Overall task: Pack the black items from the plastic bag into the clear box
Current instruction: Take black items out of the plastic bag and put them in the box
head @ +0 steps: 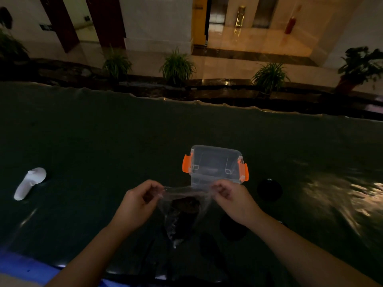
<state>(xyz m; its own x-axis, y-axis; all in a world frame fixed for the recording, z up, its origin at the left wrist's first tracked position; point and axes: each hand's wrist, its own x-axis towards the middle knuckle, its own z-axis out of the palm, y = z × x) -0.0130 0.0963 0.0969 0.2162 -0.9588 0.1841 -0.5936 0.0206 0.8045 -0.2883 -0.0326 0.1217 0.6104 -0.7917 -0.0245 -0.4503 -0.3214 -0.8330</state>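
Observation:
A clear plastic bag (182, 214) hangs between my hands just in front of me, with black items (185, 205) bunched inside it. My left hand (137, 200) pinches the bag's left top edge and my right hand (232, 198) pinches its right top edge, stretching the mouth apart. Right behind the bag stands the clear box (214, 162) with orange side latches, lidless. The box's near rim is partly hidden by the bag and my right hand.
The dark table cover (103, 141) spreads wide around the box. A white handheld controller (30, 183) lies at the left. A black round object (269, 188) sits right of the box, another dark round shape (232, 226) lies under my right wrist.

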